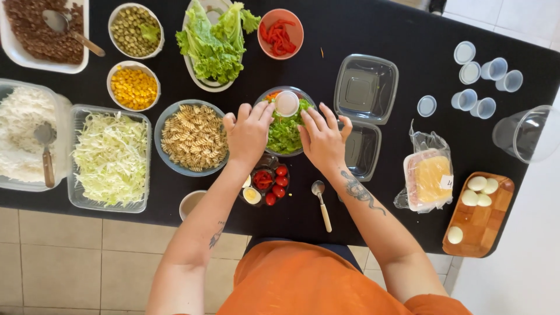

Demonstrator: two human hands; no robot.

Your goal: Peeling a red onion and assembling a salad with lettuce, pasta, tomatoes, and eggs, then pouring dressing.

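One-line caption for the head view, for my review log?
Both hands, left hand and right hand, rest on a salad bowl with a small cup among ingredient dishes on a black table.

This was a food-prep kitchen, set up like a salad assembly station, likely catering or a small takeaway. A long black counter point(408, 35) over a pale tiled floor point(70, 256) carried ingredients in bulk: rice point(20, 134) and shredded cabbage point(111, 154) in tubs at the left, pasta point(192, 137), corn point(133, 87), peas point(135, 30), lettuce point(213, 41) and red pepper strips point(280, 35) in bowls farther along. To the right lay empty clear takeaway boxes point(366, 87), small lidded sauce cups point(484, 87), bagged sliced cheese point(429, 178) and peeled eggs point(481, 191) on a wooden board point(478, 224).
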